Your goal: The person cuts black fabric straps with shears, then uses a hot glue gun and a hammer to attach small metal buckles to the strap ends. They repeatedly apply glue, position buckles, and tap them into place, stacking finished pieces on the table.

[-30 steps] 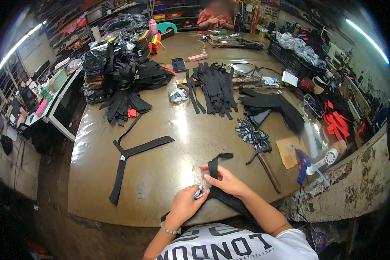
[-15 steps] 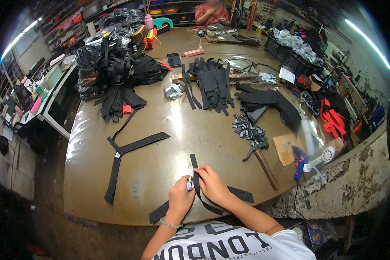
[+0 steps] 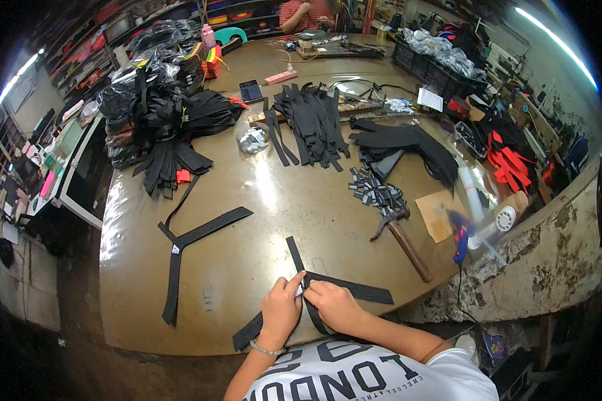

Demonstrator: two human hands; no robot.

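Note:
Near the table's front edge, my left hand [image 3: 281, 309] and my right hand [image 3: 332, 307] meet over the join of a black webbing strap [image 3: 358, 289]. One piece of it points away from me, wider ends spread to both sides, and a thin band hangs below my right hand. My left hand pinches the join, its index finger laid along the strap. Fingers of my right hand are curled closed on the strap beside it. A small white tag [image 3: 299, 291] shows between the hands. Left of them lies a similar Y-shaped strap [image 3: 175, 284] with a white tag.
A hammer [image 3: 408, 248] lies right, below a pile of small buckles [image 3: 379, 194]. A glue gun [image 3: 461, 242] rests by brown paper [image 3: 435, 215]. Black strap bundles [image 3: 308, 127] and a bag of white pieces [image 3: 253, 142] stand farther back. Another person [image 3: 304, 17] sits at the far end.
My right hand has come down and curled in at the join, and the strap's right end shows more fully. My left index finger now stretches over the strap. The whole view has shifted slightly.

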